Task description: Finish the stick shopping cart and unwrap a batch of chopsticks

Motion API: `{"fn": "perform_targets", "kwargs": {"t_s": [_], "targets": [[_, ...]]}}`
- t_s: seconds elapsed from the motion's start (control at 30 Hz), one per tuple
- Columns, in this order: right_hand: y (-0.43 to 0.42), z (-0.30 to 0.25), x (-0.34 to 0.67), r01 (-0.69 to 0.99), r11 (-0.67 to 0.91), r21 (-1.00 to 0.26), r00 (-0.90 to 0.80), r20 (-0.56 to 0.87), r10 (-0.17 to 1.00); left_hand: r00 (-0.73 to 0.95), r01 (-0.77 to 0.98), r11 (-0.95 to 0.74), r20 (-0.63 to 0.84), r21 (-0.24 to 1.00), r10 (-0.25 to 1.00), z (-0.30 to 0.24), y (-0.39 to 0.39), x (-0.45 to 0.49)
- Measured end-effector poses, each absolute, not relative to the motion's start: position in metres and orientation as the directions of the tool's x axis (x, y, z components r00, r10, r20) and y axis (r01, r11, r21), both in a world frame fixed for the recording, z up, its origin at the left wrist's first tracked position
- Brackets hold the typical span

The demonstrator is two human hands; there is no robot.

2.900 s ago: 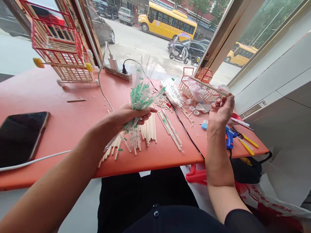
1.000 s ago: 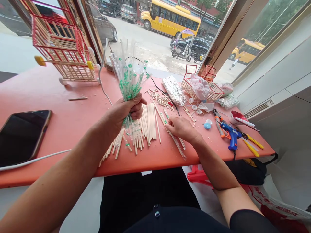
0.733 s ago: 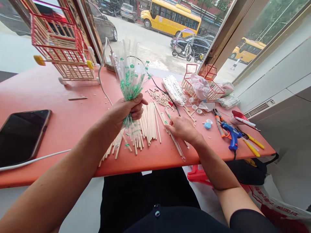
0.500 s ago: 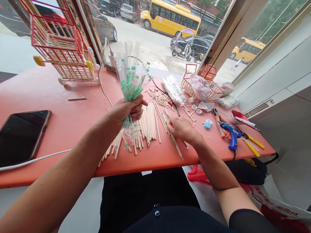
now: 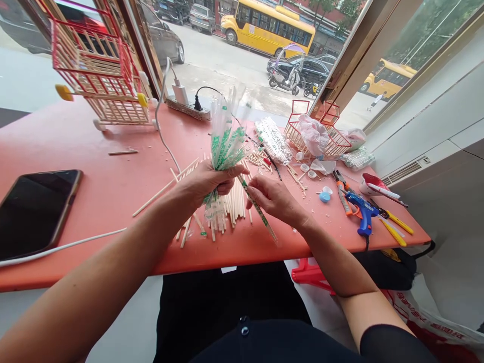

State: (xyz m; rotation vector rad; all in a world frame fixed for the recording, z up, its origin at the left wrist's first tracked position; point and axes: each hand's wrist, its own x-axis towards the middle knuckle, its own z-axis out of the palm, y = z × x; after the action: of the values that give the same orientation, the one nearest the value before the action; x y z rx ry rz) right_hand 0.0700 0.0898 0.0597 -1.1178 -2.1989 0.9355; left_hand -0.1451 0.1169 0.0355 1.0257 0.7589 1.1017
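Note:
My left hand is closed round a bunch of clear plastic chopstick sleeves with green print; their ends fan out above and below the fist. Close on its right, my right hand pinches a wrapped chopstick, slanting down toward the table's front edge. The upper end of this chopstick lies by my left thumb; whether the thumb touches it I cannot tell. Under and behind both hands, bare wooden chopsticks lie in a loose row, partly hidden by my left hand and the sleeves.
A red-edged stick-built cart stands at the back left, a phone in front. A smaller stick frame holds a crumpled bag. Pliers, a blue glue gun and a red paint cup lie right. A power strip sits behind.
My left hand has moved right and slightly down with the sleeves, close to my right hand. My right hand now holds the wrapped chopstick, its upper end near my left thumb.

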Motion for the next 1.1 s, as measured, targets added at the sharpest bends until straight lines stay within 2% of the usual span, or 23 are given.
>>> {"fn": "perform_targets", "kwargs": {"t_s": [0.27,0.4,0.57,0.73,0.9,1.1], "targets": [[0.088,0.061,0.067,0.463,0.367,-0.807,-0.719,-0.099,0.688,0.066,-0.432,-0.022,0.056,0.902,0.996,0.043,0.120,-0.154],[0.084,0.062,0.064,0.439,0.363,-0.822,-0.699,-0.058,0.713,0.092,-0.429,-0.011,0.056,0.903,0.994,0.046,0.118,-0.149],[0.084,0.060,0.064,0.447,0.329,-0.832,-0.628,-0.030,0.777,0.240,-0.353,0.080,0.008,0.932,0.971,0.045,0.111,-0.135],[0.090,0.060,0.065,0.390,0.283,-0.876,-0.626,-0.027,0.779,0.316,-0.387,0.094,0.036,0.917,0.948,0.044,0.107,-0.131],[0.095,0.057,0.066,0.354,0.192,-0.915,-0.674,-0.107,0.731,0.213,-0.434,0.114,-0.021,0.894,0.977,0.052,0.107,-0.133],[0.096,0.058,0.068,0.357,0.232,-0.905,-0.729,-0.115,0.674,0.063,-0.463,0.082,-0.059,0.882,0.996,0.065,0.108,-0.146]]}}
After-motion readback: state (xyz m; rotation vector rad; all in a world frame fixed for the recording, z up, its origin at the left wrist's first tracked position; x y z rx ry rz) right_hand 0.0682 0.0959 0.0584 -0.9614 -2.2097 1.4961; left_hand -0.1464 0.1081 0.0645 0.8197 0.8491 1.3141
